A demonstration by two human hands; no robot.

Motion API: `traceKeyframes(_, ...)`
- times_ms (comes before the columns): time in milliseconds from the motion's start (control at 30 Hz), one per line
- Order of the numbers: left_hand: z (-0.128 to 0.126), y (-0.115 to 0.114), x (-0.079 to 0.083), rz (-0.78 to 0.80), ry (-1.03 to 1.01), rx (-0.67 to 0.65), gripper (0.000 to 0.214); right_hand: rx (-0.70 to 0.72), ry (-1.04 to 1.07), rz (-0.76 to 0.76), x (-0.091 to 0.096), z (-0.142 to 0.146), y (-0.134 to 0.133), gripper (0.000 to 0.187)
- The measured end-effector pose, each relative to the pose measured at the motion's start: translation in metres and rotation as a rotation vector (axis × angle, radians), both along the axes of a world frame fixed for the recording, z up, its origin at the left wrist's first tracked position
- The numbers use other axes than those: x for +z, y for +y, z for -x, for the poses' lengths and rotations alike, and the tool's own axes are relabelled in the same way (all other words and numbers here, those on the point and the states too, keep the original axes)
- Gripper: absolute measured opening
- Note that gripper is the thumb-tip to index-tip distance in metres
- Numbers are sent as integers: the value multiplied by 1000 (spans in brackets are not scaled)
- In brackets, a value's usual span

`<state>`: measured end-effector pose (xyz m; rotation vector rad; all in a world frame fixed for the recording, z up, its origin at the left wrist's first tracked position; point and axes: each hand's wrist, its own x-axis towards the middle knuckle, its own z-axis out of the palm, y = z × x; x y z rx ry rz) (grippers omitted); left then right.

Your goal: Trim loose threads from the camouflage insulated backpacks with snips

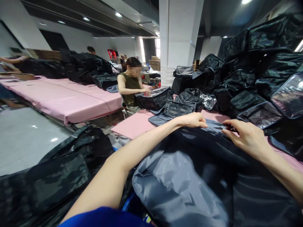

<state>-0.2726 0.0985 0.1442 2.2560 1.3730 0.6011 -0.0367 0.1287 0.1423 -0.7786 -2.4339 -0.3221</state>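
Reaching over the bag (180,179), the left hand (193,120) pinches its far edge, the right hand (246,135) a black tool (230,127).

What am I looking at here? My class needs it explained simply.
There is no machine: a person is working with two bare hands. The single picture comes from a camera worn on that person's head, looking forward and down. The left hand closes on the far edge of a large grey-and-black bag; the right hand holds a small, dark, pointed tool beside it. Beyond, more dark bags lie on a pink-covered table, where a co-worker handles one of them.
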Motion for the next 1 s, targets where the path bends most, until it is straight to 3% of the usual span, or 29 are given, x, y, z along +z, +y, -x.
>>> traceKeyframes(100, 0, -1, -2, -12, -24, -12, 35, 65, -116, -396, 6, 5, -12, 19)
traceKeyframes(233, 1, 1, -4, -40, -18, -13, 36, 84, -210, -619, 14, 12, -23, 17)
traceKeyframes(367, 0, 1, -4, -71, -12, 1, 37, 132, -278, -615, 14, 10, -20, 20)
traceKeyframes(533, -2, -2, -2, -67, 18, 15, 34, 221, -173, -422, 6, 6, -6, 20)
traceKeyframes(633, -3, -3, 0, -100, 68, 29, 32, 199, -156, -382, 4, 9, -1, 20)
traceKeyframes(733, -4, -13, 0, -277, 156, 103, 30, 159, -193, -422, 5, 13, -1, 22)
traceKeyframes(833, -10, -33, -4, -507, 165, 302, 29, 153, -231, -471, 7, 16, -1, 24)
traceKeyframes(900, -15, -45, -9, -531, 137, 372, 28, 165, -242, -492, 7, 17, -1, 24)
traceKeyframes(1000, -24, -54, -18, -522, 122, 354, 21, 169, -232, -482, 7, 15, 2, 24)
